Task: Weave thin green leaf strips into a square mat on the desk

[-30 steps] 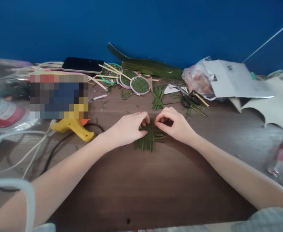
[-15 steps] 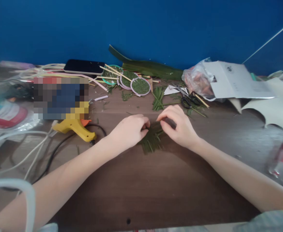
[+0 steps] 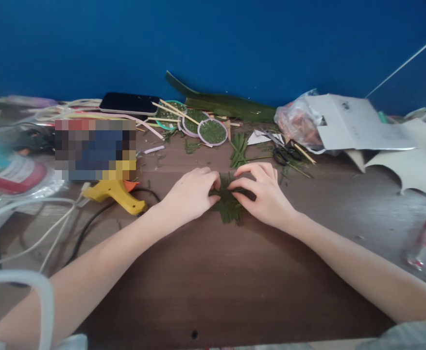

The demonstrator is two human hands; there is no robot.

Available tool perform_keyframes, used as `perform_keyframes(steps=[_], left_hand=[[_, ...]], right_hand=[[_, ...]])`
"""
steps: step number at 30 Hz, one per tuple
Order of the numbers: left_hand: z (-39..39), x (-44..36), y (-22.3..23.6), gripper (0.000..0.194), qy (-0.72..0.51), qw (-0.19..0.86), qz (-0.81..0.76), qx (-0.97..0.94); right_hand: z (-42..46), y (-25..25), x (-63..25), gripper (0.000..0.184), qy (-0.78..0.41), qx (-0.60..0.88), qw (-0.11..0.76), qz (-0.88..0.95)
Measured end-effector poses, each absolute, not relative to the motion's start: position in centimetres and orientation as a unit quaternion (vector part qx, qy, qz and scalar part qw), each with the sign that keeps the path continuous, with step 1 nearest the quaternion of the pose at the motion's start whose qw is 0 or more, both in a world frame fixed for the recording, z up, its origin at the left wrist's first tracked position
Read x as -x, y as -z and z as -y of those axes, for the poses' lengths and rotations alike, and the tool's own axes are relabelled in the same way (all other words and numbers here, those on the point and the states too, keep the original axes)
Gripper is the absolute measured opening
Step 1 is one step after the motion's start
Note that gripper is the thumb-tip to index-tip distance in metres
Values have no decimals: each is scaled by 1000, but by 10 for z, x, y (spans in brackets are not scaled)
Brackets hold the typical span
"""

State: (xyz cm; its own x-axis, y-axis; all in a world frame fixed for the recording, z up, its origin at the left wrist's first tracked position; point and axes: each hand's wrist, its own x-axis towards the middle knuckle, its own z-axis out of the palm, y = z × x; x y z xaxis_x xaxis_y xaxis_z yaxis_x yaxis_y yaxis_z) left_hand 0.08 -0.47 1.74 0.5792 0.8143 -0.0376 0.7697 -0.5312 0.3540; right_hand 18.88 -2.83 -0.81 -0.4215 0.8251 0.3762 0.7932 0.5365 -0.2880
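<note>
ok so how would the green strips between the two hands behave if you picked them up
The green strips look thin and narrow, so they'd probably be light and bend easily. Their ends stick out separately and no tie shows, so the bunch might spread or shed strips if lifted by one edge.

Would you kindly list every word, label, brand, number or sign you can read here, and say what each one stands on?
None can be read with certainty.
White folded card: a small dark mark and fainter marks below, too small and blurred to read.
Red-and-white pack at the left edge: its label area is too blurred to read.
</note>
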Motion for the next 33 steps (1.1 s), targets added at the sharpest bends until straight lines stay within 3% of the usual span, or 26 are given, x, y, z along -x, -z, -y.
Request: perform_keyframes(steps=[33], left_hand=[[5,-3,-17,8,-73,213,-463,-857]], right_hand=[[28,10,-187,13,-85,479,194,852]])
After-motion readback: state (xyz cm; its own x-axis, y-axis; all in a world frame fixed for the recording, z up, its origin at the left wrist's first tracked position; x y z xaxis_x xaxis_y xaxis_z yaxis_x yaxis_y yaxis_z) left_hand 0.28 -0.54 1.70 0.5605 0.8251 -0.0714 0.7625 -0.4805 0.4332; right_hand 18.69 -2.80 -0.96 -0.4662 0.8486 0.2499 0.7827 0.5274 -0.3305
